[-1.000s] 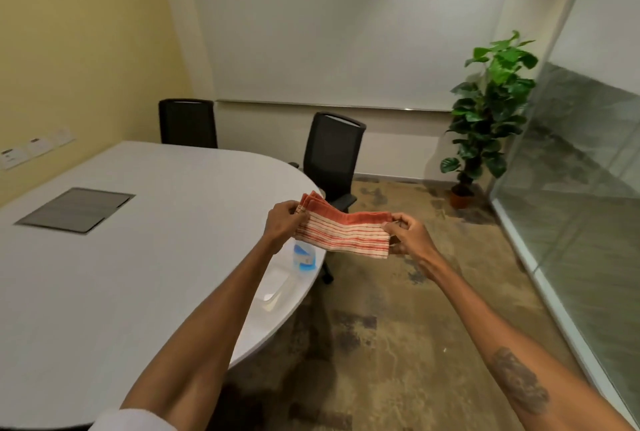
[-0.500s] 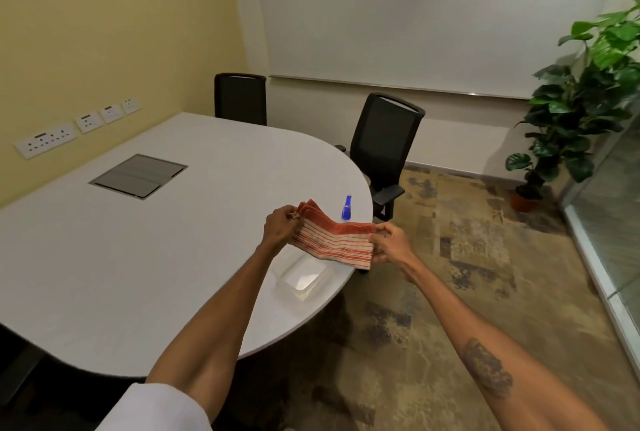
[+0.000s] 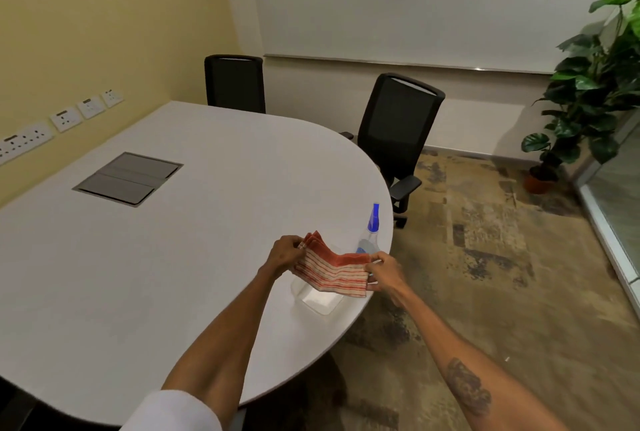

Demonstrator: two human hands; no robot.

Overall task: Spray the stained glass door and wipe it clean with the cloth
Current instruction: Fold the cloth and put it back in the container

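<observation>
A folded orange-and-cream striped cloth (image 3: 332, 269) is stretched between my two hands above the right end of the white table (image 3: 156, 240). My left hand (image 3: 284, 254) pinches its left end and my right hand (image 3: 384, 271) pinches its right end. Just behind the cloth stands a clear spray bottle (image 3: 370, 233) with a blue nozzle, near the table's edge. Under the cloth lies a clear plastic container (image 3: 318, 299). A strip of the glass wall (image 3: 623, 195) shows at the far right edge.
Two black office chairs (image 3: 398, 132) (image 3: 234, 84) stand behind the table. A potted plant (image 3: 585, 91) is in the right corner by the glass. A grey cable hatch (image 3: 130, 178) is set in the tabletop. Patterned carpet (image 3: 485, 274) spreads to the right.
The view has swung left, away from the glass wall and toward the table. Both hands have carried the cloth down over the table's right end, above the container and in front of the bottle.
</observation>
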